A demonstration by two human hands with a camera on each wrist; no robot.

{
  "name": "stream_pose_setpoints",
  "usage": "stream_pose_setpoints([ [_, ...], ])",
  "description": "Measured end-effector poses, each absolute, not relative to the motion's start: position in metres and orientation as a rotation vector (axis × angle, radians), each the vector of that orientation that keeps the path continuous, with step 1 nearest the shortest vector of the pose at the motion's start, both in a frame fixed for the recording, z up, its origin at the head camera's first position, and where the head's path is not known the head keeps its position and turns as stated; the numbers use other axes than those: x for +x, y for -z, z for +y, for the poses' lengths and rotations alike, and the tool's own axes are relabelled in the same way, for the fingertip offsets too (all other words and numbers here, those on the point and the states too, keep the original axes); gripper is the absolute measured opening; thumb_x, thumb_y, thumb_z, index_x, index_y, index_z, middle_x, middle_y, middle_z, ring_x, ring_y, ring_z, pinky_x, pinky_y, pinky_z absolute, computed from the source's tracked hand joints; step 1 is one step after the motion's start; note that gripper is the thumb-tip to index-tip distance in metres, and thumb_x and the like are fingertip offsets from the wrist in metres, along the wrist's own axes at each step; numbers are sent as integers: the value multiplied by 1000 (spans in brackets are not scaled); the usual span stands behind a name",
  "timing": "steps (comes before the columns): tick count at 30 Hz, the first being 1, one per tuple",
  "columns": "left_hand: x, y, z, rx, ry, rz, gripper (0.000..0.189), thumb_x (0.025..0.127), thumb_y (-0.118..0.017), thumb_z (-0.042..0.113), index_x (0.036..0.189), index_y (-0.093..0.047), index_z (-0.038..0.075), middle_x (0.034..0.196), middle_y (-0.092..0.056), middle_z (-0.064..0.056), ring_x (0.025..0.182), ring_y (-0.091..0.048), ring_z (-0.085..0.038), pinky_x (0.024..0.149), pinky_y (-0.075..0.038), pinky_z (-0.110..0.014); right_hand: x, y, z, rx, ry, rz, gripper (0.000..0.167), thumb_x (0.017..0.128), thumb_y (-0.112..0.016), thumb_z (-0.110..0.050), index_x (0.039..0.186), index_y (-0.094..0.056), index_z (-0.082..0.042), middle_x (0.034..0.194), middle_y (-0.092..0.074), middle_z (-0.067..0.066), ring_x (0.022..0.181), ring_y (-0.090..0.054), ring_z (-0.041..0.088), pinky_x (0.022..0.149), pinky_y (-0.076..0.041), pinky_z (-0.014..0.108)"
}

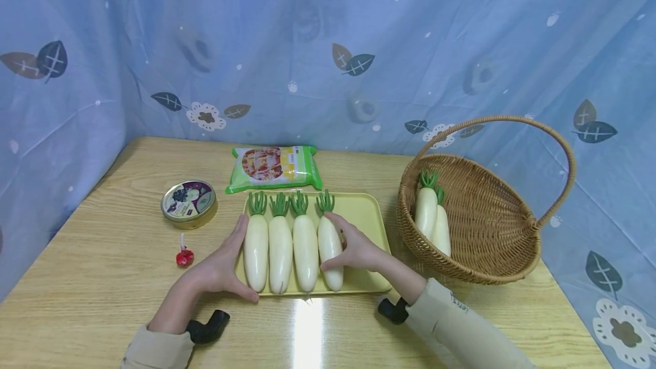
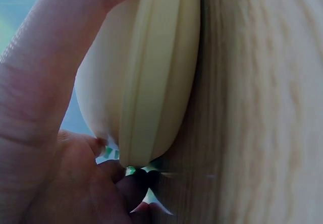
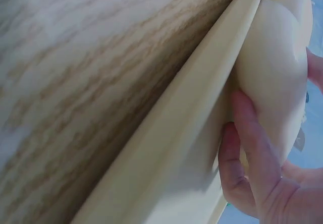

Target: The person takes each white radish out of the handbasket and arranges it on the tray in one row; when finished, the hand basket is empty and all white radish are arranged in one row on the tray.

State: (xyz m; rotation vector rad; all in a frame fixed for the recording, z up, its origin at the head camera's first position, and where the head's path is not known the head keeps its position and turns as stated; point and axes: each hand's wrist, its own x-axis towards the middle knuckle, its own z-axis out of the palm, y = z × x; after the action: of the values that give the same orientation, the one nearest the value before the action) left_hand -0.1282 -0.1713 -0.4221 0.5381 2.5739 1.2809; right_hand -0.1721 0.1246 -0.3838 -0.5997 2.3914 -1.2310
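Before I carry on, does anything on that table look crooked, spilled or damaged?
Nothing stands out. Four white radishes lie side by side on the yellow tray, the right hand holding the rightmost radish. Two more radishes rest inside the wicker basket. I see no spill or damage.

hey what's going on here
Someone's right hand holds the rightmost white radish on a yellow tray, with three other radishes lined up to its left. The left hand is spread around the tray's near left corner. Two more radishes are in the wicker basket on the right. A green packet lies behind the tray, and a round tin and a small red item sit to the left.
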Motion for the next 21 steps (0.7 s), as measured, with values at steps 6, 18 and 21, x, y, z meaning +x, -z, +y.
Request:
stream_pose_setpoints([
  [6,-128,420,-171,538,-1276,2576,150,43,-89,40,142,15,-1,148,16,-24,135,8,-40,105,-5,-57,-173,382,123,-616,1083,2471,105,62,-85,-20,145,-21,-7,127,-40,22,101,-41,26,87,-40,43],
  [18,-129,421,-171,538,-1271,2584,150,42,-89,41,142,15,-2,148,15,-25,135,8,-40,105,-5,-57,-174,381,123,-622,1024,2470,107,63,-84,-24,146,-19,-11,129,-36,24,107,-37,27,87,-39,44],
  [21,-128,421,-171,536,-1267,2584,150,42,-89,42,142,14,-2,148,15,-25,135,8,-40,106,-5,-57,-175,381,123,-627,1012,2468,109,62,-85,-27,147,-17,-12,128,-34,24,106,-37,27,84,-40,43],
])
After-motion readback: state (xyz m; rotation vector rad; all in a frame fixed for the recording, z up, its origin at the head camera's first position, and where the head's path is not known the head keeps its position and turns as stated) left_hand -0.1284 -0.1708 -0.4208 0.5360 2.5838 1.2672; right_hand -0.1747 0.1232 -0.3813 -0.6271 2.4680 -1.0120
